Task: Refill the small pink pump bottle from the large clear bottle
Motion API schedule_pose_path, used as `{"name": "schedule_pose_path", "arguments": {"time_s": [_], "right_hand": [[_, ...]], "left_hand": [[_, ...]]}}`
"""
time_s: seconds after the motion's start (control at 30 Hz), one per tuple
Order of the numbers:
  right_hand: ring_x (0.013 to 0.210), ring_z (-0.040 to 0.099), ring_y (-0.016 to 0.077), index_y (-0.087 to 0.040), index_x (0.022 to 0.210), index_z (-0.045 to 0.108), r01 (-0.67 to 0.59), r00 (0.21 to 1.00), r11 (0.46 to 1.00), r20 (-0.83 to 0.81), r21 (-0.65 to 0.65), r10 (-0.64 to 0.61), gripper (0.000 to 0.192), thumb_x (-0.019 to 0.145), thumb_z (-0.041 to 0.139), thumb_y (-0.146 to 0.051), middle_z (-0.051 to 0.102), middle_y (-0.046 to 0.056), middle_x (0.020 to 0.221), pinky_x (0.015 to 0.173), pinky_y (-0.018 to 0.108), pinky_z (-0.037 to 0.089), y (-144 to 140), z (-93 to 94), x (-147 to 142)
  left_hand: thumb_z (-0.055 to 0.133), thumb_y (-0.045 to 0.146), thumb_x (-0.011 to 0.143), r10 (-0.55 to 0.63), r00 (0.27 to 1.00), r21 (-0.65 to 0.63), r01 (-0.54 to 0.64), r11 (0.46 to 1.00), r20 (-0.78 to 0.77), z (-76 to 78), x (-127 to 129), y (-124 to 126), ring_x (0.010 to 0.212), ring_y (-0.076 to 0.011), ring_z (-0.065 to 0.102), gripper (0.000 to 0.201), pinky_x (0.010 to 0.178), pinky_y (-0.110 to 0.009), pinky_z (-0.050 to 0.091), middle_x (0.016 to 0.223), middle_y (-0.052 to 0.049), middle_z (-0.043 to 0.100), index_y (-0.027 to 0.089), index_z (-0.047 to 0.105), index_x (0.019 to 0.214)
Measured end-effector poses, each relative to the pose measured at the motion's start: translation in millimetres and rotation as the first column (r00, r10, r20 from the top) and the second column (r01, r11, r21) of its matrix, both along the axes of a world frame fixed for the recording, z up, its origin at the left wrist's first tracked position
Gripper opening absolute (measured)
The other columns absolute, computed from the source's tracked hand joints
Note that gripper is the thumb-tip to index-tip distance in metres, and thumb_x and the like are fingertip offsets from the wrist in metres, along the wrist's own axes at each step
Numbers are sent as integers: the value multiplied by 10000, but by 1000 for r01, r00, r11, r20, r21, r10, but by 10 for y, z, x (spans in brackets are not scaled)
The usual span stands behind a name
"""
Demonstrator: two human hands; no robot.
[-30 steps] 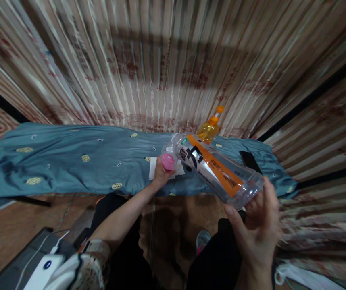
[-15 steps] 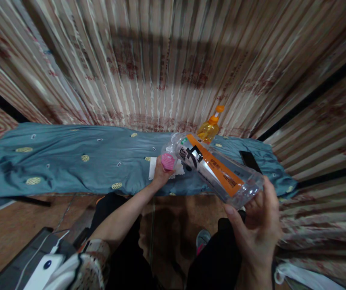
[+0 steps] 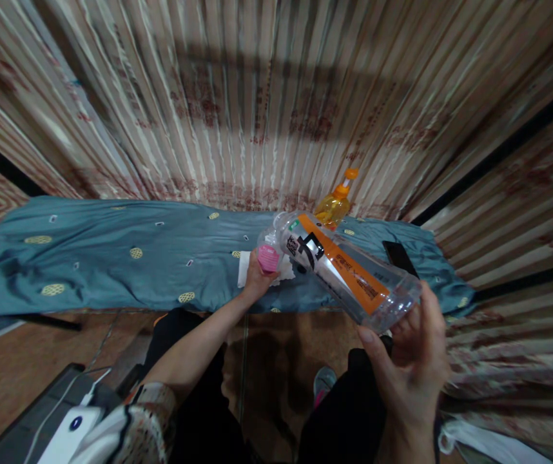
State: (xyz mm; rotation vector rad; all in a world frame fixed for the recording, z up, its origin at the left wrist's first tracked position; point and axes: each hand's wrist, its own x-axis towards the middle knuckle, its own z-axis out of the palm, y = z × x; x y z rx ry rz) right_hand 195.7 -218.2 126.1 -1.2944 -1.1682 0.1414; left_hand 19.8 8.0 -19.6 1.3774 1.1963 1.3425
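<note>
A large clear plastic bottle (image 3: 341,267) with an orange label lies tilted in the air, its base toward me at the right. My right hand (image 3: 409,361) grips that base between thumb and fingers. At the bottle's far left end, my left hand (image 3: 258,280) is closed around a small clear bottle (image 3: 269,258) with a pink label. The two bottles meet or overlap there; whether their mouths touch is hard to make out. White paper (image 3: 243,269) lies under my left hand. Behind the large bottle stands a pump bottle (image 3: 333,207) of yellow liquid with an orange top.
The narrow bench has a teal patterned cloth (image 3: 97,258). A black phone (image 3: 400,258) lies toward its right end. Striped curtains (image 3: 238,96) hang behind and at the sides. A white device with a cable (image 3: 73,435) sits at lower left, and a white plastic bag (image 3: 484,441) at lower right.
</note>
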Motion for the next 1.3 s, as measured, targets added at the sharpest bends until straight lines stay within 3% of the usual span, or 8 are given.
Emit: {"name": "schedule_pose_path", "arguments": {"time_s": [0.7, 1.07, 1.3], "right_hand": [[1436, 638, 384, -284, 1692, 402, 0, 1000, 1000, -3, -5, 0, 1036, 809, 937, -376, 595, 208, 1590, 1184, 644, 514, 8, -1, -5], [1446, 632, 383, -293, 1690, 405, -18, 1000, 1000, -5, 5, 18, 1025, 814, 933, -350, 582, 206, 1607, 1175, 652, 520, 1, 5, -5], [1456, 622, 387, -284, 1690, 408, 1, 1000, 1000, -6, -5, -1, 1025, 814, 934, -369, 583, 208, 1604, 1200, 660, 493, -4, 4, -16]], "left_hand": [[929, 133, 503, 10, 1000, -2, -10, 1000, 12, 24, -5, -8, 1130, -288, 674, 747, 1074, -473, 542, 1110, -26, 665, 245, 542, 1132], [942, 153, 493, 24, 1000, 11, -24, 1000, -2, -30, -7, 8, 1057, -264, 667, 744, 1033, -463, 555, 1074, -12, 659, 248, 544, 1114], [919, 100, 496, 26, 1000, -11, -26, 1000, -1, 27, 6, -14, 1074, -281, 671, 725, 1033, -476, 554, 1078, -22, 653, 242, 546, 1101]]}}
